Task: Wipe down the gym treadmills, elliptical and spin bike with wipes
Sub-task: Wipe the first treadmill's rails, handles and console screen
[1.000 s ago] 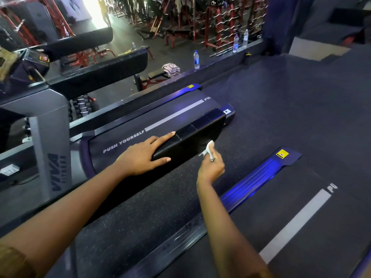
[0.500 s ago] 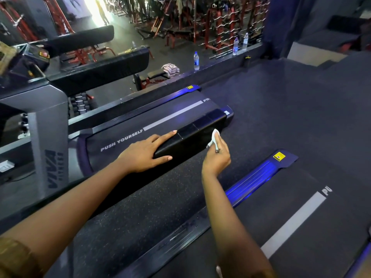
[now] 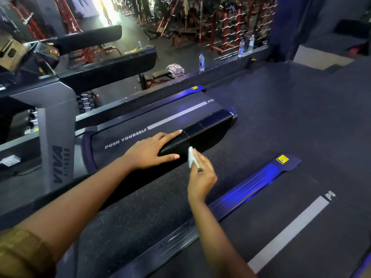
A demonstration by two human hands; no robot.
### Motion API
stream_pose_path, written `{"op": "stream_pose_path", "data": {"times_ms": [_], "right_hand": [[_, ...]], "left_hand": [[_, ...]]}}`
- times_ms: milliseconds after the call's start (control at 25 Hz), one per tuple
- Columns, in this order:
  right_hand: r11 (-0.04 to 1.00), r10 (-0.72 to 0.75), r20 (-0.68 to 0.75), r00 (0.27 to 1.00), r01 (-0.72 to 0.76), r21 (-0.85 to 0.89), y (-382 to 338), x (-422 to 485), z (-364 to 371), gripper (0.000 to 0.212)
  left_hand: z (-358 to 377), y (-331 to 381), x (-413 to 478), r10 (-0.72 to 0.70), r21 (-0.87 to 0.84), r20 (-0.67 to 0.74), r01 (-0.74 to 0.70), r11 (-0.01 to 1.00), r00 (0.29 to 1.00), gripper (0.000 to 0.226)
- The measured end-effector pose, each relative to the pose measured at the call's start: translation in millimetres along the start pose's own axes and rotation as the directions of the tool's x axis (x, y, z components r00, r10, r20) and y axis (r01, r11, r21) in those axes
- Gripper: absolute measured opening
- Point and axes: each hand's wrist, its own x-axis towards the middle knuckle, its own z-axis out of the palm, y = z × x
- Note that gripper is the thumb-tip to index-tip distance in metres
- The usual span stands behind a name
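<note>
While my left hand [image 3: 152, 151] lies flat, fingers straight, over the near end of the black side rail [image 3: 208, 125] of the left treadmill [image 3: 128, 135], with the thumb down the rail's outer face, my right hand [image 3: 201, 175] pinches a small white wipe [image 3: 190, 157] in curled fingers. The wipe is held up against that same outer face, just beside my left thumb. Beyond my left hand the belt reads PUSH YOURSELF beside a grey stripe. A strip of speckled floor [image 3: 140, 207] runs under my forearms, between this machine and a second treadmill [image 3: 291, 227] on my right, whose blue-lit rail [image 3: 251, 187] lies near my right wrist. A grey upright [image 3: 58, 137] marked VIVA stands at far left, and a water bottle [image 3: 201, 62] stands on the ledge behind.
</note>
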Motion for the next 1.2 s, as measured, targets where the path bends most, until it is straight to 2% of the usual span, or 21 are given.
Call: {"op": "stream_pose_path", "data": {"times_ms": [80,160,240,280,360,440,560,600,640,720,800,880,1000,1040,1120,1160,1200], "right_hand": [[0.995,-0.091,-0.06,0.994,0.088,-0.05,-9.6,35.1,-7.4,0.026],[0.985,-0.142,-0.017,0.99,0.139,-0.104,-16.6,58.6,-5.7,0.03],[0.964,-0.169,0.071,0.983,0.18,-0.195,-25.5,60.2,1.4,0.034],[0.927,-0.218,0.142,0.966,0.25,-0.279,-28.1,55.7,5.2,0.036],[0.784,-0.334,0.312,0.889,0.446,-0.432,-32.1,41.9,10.9,0.039],[0.688,-0.359,0.411,0.838,0.535,-0.49,-42.6,22.8,18.4,0.04],[0.663,-0.342,0.584,0.736,0.63,-0.405,-50.7,-0.3,21.3,0.036],[0.686,-0.339,0.626,0.702,0.64,-0.346,-51.5,-0.9,17.8,0.033],[0.729,-0.319,0.634,0.705,0.61,-0.312,-51.6,4.0,12.3,0.03],[0.796,-0.258,0.515,0.817,0.482,-0.366,-51.3,26.1,1.7,0.036],[0.784,-0.175,0.398,0.9,0.372,-0.497,-55.4,55.6,-0.9,0.035],[0.676,-0.072,0.474,0.877,0.393,-0.624,-62.6,67.4,6.3,0.028],[0.468,-0.044,0.639,0.768,0.581,-0.666,-77.9,45.8,20.7,0.028],[0.457,-0.05,0.686,0.726,0.627,-0.631,-80.8,33.5,23.4,0.029],[0.509,-0.107,0.758,0.644,0.69,-0.515,-79.5,12.2,26.0,0.028],[0.571,-0.159,0.754,0.638,0.682,-0.457,-76.0,6.4,24.2,0.028],[0.665,-0.214,0.707,0.674,0.631,-0.4,-72.0,4.6,19.1,0.028]], "left_hand": [[-2.4,-3.2,-7.9,-0.007,-0.036,-0.008,0.006,0.999,1.0,0.081],[-4.7,-10.6,-24.6,-0.028,-0.049,-0.023,0.027,0.998,0.999,0.081],[-4.3,-19.3,-44.9,-0.044,0.018,-0.027,0.044,0.999,0.999,0.081],[-3.1,-21.8,-53.2,-0.047,0.045,-0.035,0.049,0.998,0.998,0.08],[-0.2,-23.7,-61.4,-0.043,0.076,-0.066,0.048,0.996,0.997,0.078],[-0.4,-24.3,-62.7,-0.033,0.087,-0.087,0.041,0.995,0.996,0.077],[1.0,-21.5,-59.3,-0.039,0.081,-0.098,0.047,0.996,0.994,0.078],[0.9,-21.4,-59.8,-0.037,0.087,-0.103,0.046,0.995,0.994,0.079],[0.4,-21.2,-59.7,-0.038,0.092,-0.108,0.048,0.995,0.993,0.08],[0.5,-20.8,-60.0,-0.031,0.106,-0.12,0.044,0.993,0.992,0.084],[-0.3,-20.1,-60.5,-0.023,0.12,-0.124,0.038,0.992,0.992,0.086],[0.0,-18.3,-60.4,-0.024,0.124,-0.129,0.04,0.991,0.991,0.087],[1.1,-19.5,-57.7,-0.043,0.135,-0.139,0.062,0.989,0.989,0.088],[2.5,-20.5,-57.9,-0.056,0.121,-0.134,0.073,0.99,0.989,0.088],[3.7,-20.8,-57.8,-0.065,0.092,-0.115,0.076,0.993,0.991,0.087],[3.0,-20.5,-58.7,-0.067,0.08,-0.104,0.076,0.994,0.992,0.086],[1.1,-20.3,-60.1,-0.072,0.076,-0.095,0.079,0.994,0.993,0.085]]}}
